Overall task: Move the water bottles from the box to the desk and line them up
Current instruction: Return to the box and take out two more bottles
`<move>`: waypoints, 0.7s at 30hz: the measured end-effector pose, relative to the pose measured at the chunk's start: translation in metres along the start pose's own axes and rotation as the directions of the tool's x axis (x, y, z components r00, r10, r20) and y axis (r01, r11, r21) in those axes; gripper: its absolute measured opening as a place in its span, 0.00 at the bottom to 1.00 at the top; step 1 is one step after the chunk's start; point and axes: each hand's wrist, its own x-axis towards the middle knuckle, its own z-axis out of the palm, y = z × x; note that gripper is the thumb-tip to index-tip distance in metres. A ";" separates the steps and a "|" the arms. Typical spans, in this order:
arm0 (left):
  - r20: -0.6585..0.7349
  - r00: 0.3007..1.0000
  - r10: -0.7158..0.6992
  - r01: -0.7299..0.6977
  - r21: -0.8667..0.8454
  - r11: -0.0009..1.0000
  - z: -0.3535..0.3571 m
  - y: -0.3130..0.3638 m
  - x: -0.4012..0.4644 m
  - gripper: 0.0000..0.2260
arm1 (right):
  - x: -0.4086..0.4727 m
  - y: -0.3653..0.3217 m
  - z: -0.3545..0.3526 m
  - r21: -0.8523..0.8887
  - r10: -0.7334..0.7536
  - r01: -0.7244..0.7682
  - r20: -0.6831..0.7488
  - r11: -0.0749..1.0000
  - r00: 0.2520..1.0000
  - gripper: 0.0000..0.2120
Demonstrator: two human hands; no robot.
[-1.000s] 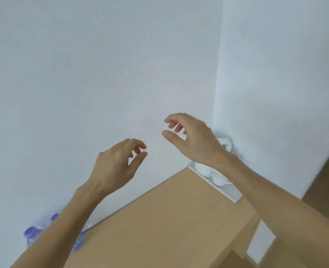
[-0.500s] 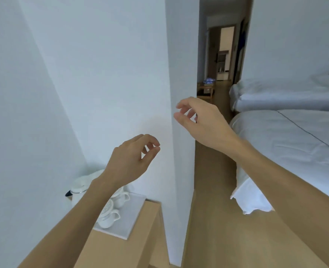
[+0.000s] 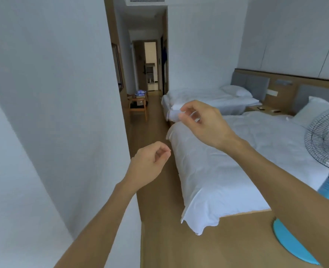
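A white wall (image 3: 53,113) stood to my left, two beds (image 3: 227,161) and a blue fan (image 3: 326,144) to my right. Down the wooden floor (image 3: 152,132), blue-capped water bottles (image 3: 140,93) sat blurred on a distant chair (image 3: 138,107). My left hand (image 3: 148,167) and right hand (image 3: 204,122) hung loosely curled, holding nothing.

Can't make out the blue stuff on that far chair (image 3: 138,105), way too small for me. The fan (image 3: 326,138) is cut off at the right edge, my right forearm covers part of its base.
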 end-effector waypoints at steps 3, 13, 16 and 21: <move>-0.006 1.000 0.003 -0.003 -0.044 0.999 0.032 -0.022 0.050 0.03 | 0.033 0.039 -0.001 -0.036 0.033 -0.035 -0.032 0.999 0.999 0.11; -0.008 0.999 0.043 -0.042 0.069 0.997 0.089 -0.088 0.213 0.02 | 0.168 0.186 0.036 -0.003 0.020 -0.020 -0.043 1.000 0.999 0.12; -0.012 1.000 0.018 -0.017 0.122 0.992 0.091 -0.103 0.260 0.05 | 0.222 0.220 0.049 0.021 -0.011 0.011 -0.009 1.000 1.000 0.11; -0.051 0.998 -0.031 0.040 0.200 0.979 0.093 -0.144 0.325 0.06 | 0.306 0.267 0.086 0.047 -0.065 0.063 0.053 0.997 0.996 0.12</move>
